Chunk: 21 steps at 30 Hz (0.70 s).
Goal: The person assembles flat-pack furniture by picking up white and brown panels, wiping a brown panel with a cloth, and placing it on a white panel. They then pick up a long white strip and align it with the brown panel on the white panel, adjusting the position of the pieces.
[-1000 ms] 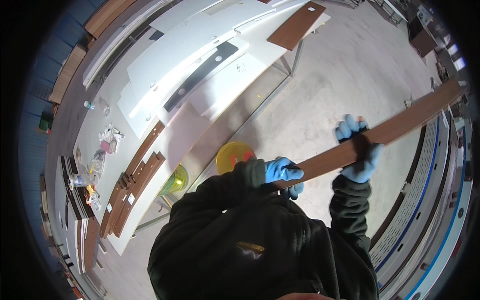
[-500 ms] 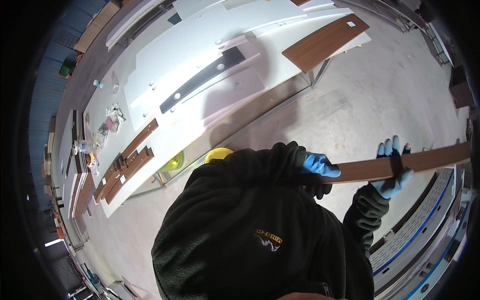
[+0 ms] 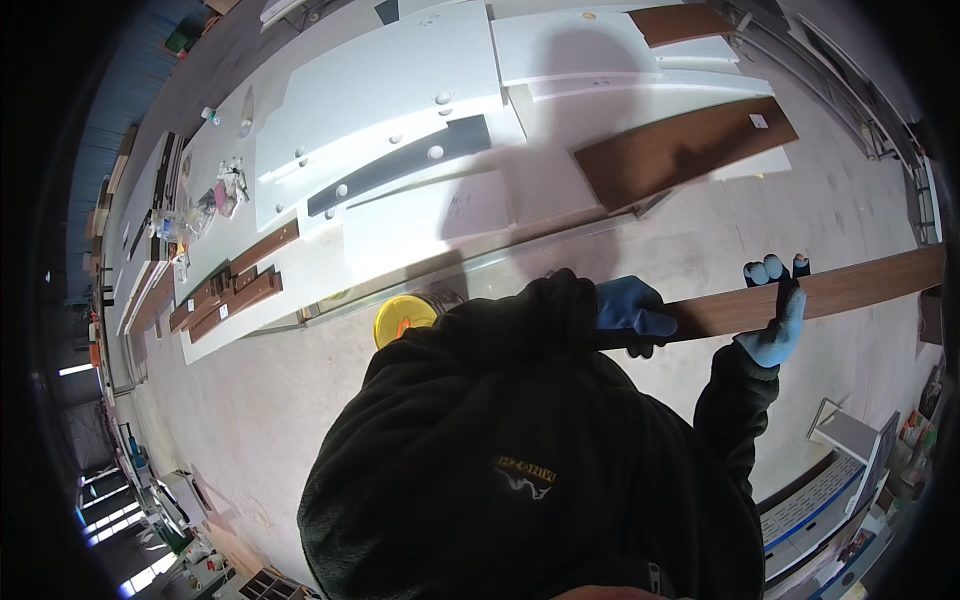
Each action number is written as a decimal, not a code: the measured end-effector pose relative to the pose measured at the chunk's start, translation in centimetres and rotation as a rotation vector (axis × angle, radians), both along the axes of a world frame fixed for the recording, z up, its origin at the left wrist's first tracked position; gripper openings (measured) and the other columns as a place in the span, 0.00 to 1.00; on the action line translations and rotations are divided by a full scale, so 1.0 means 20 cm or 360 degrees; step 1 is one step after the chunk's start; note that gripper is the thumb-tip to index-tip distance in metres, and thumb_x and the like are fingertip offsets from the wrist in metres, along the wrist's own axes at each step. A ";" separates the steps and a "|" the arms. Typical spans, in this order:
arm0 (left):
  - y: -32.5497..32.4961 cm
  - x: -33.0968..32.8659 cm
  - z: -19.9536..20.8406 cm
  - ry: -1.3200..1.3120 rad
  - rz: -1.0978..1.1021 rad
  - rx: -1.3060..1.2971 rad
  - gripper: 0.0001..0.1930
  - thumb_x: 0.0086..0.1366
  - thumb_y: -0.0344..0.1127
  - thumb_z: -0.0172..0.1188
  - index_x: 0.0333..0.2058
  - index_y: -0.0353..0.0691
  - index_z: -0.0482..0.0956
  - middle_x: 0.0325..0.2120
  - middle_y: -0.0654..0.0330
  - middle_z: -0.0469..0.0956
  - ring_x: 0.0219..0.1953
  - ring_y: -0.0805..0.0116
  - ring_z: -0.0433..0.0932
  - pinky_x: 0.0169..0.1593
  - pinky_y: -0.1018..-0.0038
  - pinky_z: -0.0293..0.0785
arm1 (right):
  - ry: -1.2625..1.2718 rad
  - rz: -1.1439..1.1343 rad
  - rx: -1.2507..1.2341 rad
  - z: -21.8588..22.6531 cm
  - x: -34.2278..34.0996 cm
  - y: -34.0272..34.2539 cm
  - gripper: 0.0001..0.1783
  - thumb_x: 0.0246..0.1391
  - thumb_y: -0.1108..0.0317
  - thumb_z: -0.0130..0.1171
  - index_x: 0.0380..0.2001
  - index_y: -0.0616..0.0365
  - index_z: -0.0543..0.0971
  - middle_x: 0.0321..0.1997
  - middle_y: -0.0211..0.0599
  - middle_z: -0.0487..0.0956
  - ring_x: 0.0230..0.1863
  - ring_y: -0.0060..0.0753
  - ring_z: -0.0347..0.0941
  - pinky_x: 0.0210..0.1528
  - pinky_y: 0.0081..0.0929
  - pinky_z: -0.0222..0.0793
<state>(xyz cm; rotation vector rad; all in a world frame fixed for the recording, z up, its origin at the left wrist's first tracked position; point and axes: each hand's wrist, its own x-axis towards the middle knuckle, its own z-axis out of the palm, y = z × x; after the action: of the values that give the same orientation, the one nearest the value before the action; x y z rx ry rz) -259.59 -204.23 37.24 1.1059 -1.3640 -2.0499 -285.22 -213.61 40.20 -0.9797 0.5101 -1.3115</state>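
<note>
A long, narrow brown wood-look board [image 3: 870, 287] stretches from my body out to the right rim of the view. Close to my body, my left hand [image 3: 632, 308], in a blue glove, is wrapped around the board, with the thumb on its upper face. The board's inner end is hidden behind my hand and dark sleeve. Farther right, my right hand [image 3: 778, 322], in a light blue glove with dark parts, grips the same board. Its thumb lies across the face and its fingertips curl at the far edge.
Beyond me stands a long table with white panels [image 3: 390, 80], a dark curved strip [image 3: 400, 165] and a wide brown panel [image 3: 690, 150]. Short brown pieces [image 3: 235, 300] lie at its left end. A yellow bucket [image 3: 392, 322] is on the floor beside the table.
The view has swung, so the table sits higher and the yellow bucket shows more. My right fingers, stretched past the board before, now curl toward it. Both hands stay on the board.
</note>
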 end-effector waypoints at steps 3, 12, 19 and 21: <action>-0.18 0.07 -0.23 -0.0235 0.0368 -0.0957 0.17 0.74 0.46 0.59 0.45 0.36 0.85 0.43 0.56 0.87 0.46 0.69 0.85 0.50 0.71 0.79 | -0.0201 0.0257 -0.0123 -0.01 0.11 -0.25 0.28 0.72 0.59 0.52 0.70 0.57 0.65 0.53 0.48 0.80 0.50 0.44 0.77 0.62 0.49 0.68; -0.91 0.57 -0.66 -0.1485 0.1171 -0.1227 0.23 0.64 0.47 0.65 0.53 0.41 0.81 0.55 0.45 0.80 0.57 0.43 0.79 0.60 0.54 0.76 | 0.0249 -0.0249 -0.0129 0.03 0.01 -0.82 0.32 0.70 0.57 0.51 0.70 0.64 0.63 0.46 0.49 0.82 0.48 0.46 0.77 0.60 0.47 0.69; -1.45 0.80 -0.85 -0.2483 0.0820 -0.0915 0.41 0.68 0.57 0.57 0.72 0.37 0.63 0.75 0.44 0.57 0.78 0.46 0.51 0.77 0.53 0.50 | 0.0425 -0.0336 0.0031 0.02 -0.08 -1.27 0.36 0.69 0.55 0.54 0.70 0.69 0.60 0.40 0.45 0.82 0.44 0.42 0.78 0.58 0.43 0.70; -1.58 0.82 -0.89 -0.2574 0.0756 -0.0780 0.43 0.68 0.58 0.57 0.73 0.36 0.60 0.76 0.44 0.55 0.79 0.47 0.49 0.77 0.53 0.47 | 0.0387 -0.0277 0.0034 -0.01 -0.13 -1.45 0.36 0.69 0.55 0.54 0.69 0.69 0.60 0.40 0.44 0.83 0.44 0.41 0.78 0.57 0.42 0.70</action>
<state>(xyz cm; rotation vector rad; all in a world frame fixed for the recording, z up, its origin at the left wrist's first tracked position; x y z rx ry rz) -243.14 -235.82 19.49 2.5763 -1.6838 -0.1193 -287.78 -242.52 40.07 -1.1026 0.8088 -1.3444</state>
